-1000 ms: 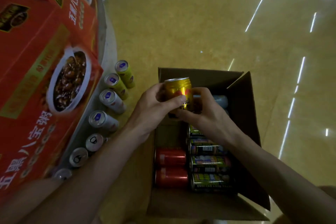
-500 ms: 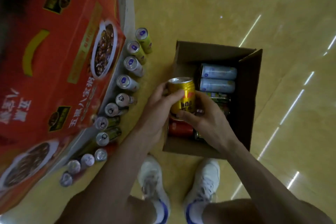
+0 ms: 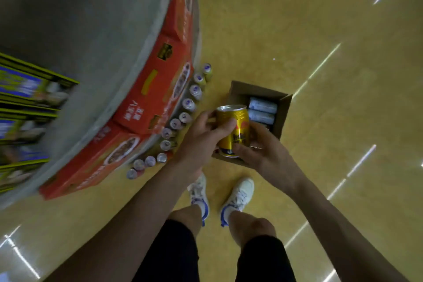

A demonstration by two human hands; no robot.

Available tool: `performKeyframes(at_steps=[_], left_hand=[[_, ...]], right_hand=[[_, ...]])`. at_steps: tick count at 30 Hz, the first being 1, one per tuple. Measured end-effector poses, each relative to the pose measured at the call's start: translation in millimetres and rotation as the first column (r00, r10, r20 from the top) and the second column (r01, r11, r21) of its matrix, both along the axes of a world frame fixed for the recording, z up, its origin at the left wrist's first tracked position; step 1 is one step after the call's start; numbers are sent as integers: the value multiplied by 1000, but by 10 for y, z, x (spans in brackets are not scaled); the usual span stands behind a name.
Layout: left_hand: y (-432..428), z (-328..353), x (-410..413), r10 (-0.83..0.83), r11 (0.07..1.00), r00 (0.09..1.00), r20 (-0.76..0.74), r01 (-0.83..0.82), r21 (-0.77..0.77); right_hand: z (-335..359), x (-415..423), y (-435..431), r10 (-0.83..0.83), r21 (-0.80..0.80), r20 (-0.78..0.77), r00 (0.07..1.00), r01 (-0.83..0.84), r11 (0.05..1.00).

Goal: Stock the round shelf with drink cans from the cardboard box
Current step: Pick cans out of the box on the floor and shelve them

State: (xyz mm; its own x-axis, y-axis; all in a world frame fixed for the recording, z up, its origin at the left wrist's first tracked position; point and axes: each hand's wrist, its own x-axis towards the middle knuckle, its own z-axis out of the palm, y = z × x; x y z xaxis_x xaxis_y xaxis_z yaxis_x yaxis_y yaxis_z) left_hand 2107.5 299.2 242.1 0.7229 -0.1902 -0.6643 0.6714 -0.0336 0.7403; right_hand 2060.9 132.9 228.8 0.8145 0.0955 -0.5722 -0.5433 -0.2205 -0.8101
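Note:
Both hands hold one gold drink can (image 3: 235,126) upright above the near end of the open cardboard box (image 3: 282,112) on the floor. My left hand (image 3: 203,137) wraps its side from the left, thumb across the front. My right hand (image 3: 261,151) grips its lower right side. Pale cans (image 3: 263,106) lie on their sides in the far end of the box. The round shelf (image 3: 91,48) curves along the left, grey on top. A row of standing cans (image 3: 187,105) lines its low outer rim.
Red printed cartons (image 3: 160,94) ring the shelf's lower tier above the can row. Yellow and blue packs (image 3: 20,98) sit on the top at far left. My two white shoes (image 3: 219,199) stand on the glossy yellow floor just behind the box.
The view has risen and pulled back, so the box and can row look smaller and the shelf's grey top and my legs show. The can stays in both hands above the box.

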Motion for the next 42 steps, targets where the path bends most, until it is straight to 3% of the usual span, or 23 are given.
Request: performKeyframes(at_steps=[3, 6, 8, 13, 21, 31, 42], left_hand=[[10, 844, -32, 25, 1000, 997, 69, -26, 17], [65, 1503, -96, 63, 997, 987, 145, -67, 27], [121, 1845, -146, 114, 993, 977, 180, -117, 6], [351, 2420, -256, 197, 980, 947, 254, -183, -79], [1021, 3071, -484, 310, 951, 856, 414, -273, -146], [2282, 3654, -974, 348, 928, 730, 589, -357, -106], [3323, 3957, -1333, 457, 859, 615, 642, -494, -138]], right_hand=[[784, 60, -56, 72, 21, 58, 996, -73, 997], [1432, 98, -22, 169, -99, 171, 971, -154, 983], [1773, 116, 38, 228, -188, 239, 944, -185, 964], [2429, 101, 251, 300, -238, 325, 897, -229, 944], [3076, 2, 951, 374, -242, 463, 804, -291, 925], [3607, -243, 2218, 438, -259, 589, 679, -356, 898], [3924, -256, 3349, 535, -312, 673, 511, -460, 831]])
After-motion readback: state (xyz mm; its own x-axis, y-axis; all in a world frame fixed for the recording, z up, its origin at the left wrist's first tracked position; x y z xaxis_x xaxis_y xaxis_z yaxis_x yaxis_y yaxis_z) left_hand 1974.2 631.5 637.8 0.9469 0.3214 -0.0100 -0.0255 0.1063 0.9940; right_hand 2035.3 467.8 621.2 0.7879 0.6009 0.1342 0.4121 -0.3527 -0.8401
